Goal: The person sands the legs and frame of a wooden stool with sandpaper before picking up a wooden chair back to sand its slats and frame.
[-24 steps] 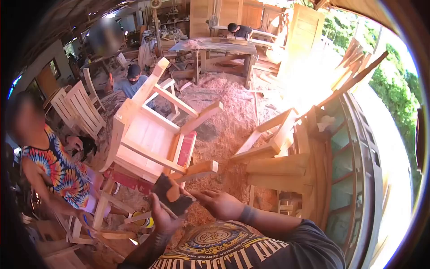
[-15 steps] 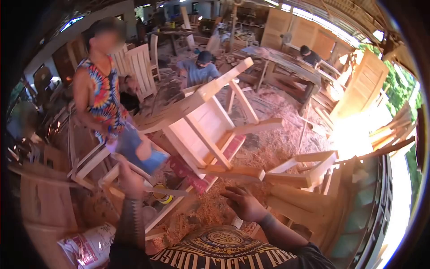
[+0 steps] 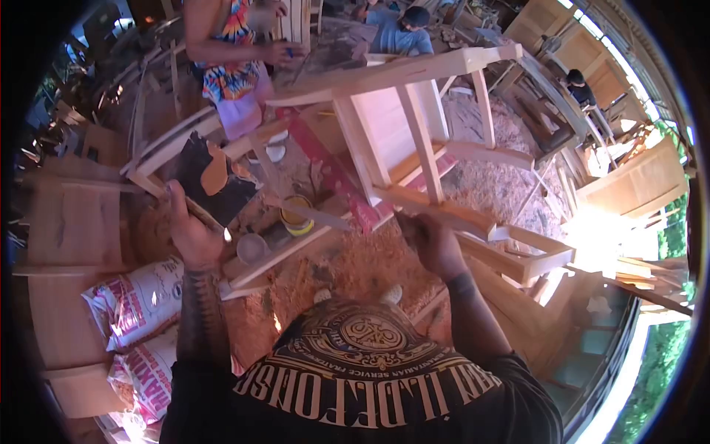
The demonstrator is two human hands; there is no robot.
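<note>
My left hand [image 3: 196, 233] grips the edge of a dark flat board [image 3: 196, 166] with a smooth tan patch, perhaps filler, on its face. The thumb shows on the near side. My right hand [image 3: 433, 244] has its fingers curled together close to the lower rail of a tilted wooden chair [image 3: 418, 137]. Whatever sits in those fingers is too dark and small to make out. The pale, unpainted chair lies over a red strip [image 3: 318, 152] on a support. Between my hands stands an open yellow-rimmed can [image 3: 297, 214], with a clear round container [image 3: 253, 249] beside it.
A person in a tie-dye top [image 3: 229, 66] stands at the far left of the chair. Another in blue [image 3: 399, 31] is behind it. Printed sacks [image 3: 140, 303] lie at lower left. A wooden frame [image 3: 518, 255] stands right of the chair, and sawdust [image 3: 347, 270] covers the floor.
My view has tipped down and swung left. My left hand still has the board, now held more upright. My right hand has gone from loosely spread fingers to curled ones by the chair rail.
</note>
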